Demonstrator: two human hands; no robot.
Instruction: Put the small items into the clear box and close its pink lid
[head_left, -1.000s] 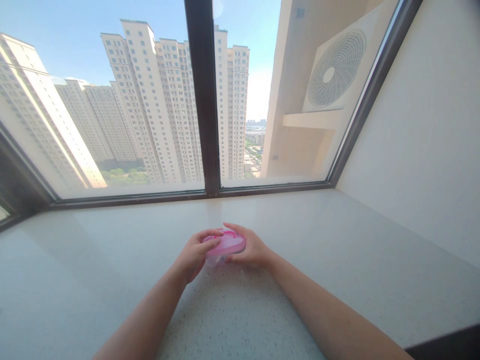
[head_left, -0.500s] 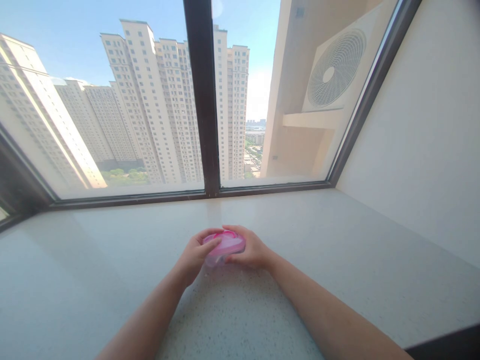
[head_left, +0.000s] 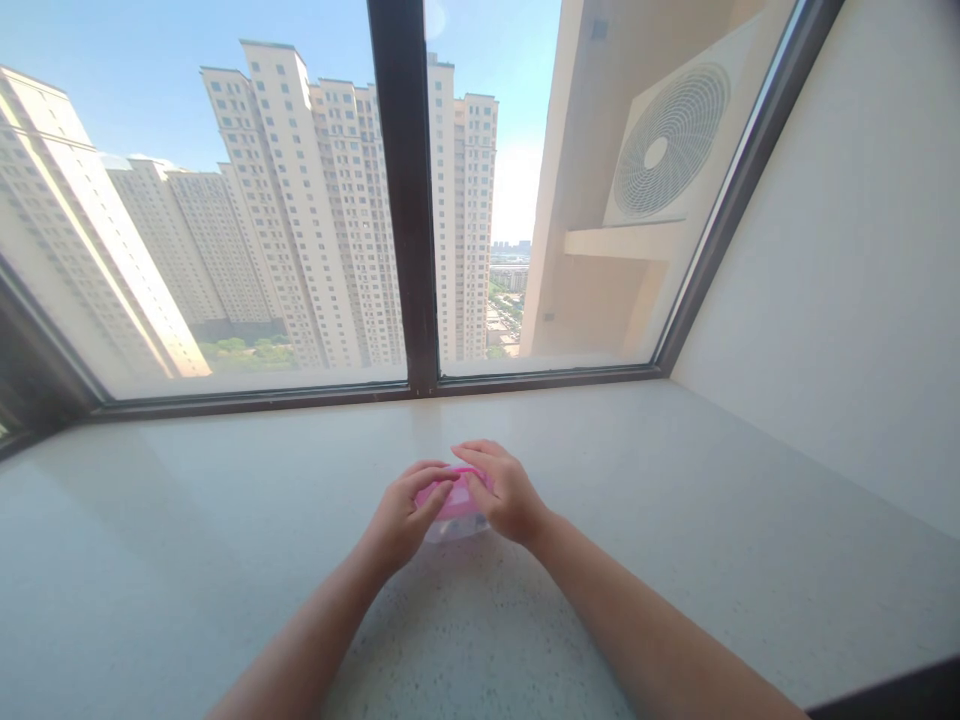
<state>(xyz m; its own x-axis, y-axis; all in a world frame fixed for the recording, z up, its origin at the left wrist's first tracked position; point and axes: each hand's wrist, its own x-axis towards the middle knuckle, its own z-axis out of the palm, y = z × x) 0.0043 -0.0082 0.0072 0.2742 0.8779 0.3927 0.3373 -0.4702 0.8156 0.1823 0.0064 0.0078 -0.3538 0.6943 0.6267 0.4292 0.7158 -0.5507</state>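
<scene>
A small clear container with a pink lid (head_left: 454, 512) rests on the speckled stone window sill (head_left: 225, 560), a little in front of the window. My left hand (head_left: 401, 520) curls round its left side, with the fingers lying over the lid. From the right, my right hand (head_left: 504, 492) covers the lid's top, fingers bent over it. Both hands hide most of the container; only a strip of pink lid and the clear base show between them.
A dark window frame (head_left: 409, 250) runs along the back of the sill, with tall buildings behind the glass. A white wall (head_left: 847, 300) closes the right side. A dark edge (head_left: 892, 690) marks the sill's front right corner.
Both hands have closed further over the pink lid, the right hand rising over its top, so less of the lid shows. The container has sat in about the same spot.
</scene>
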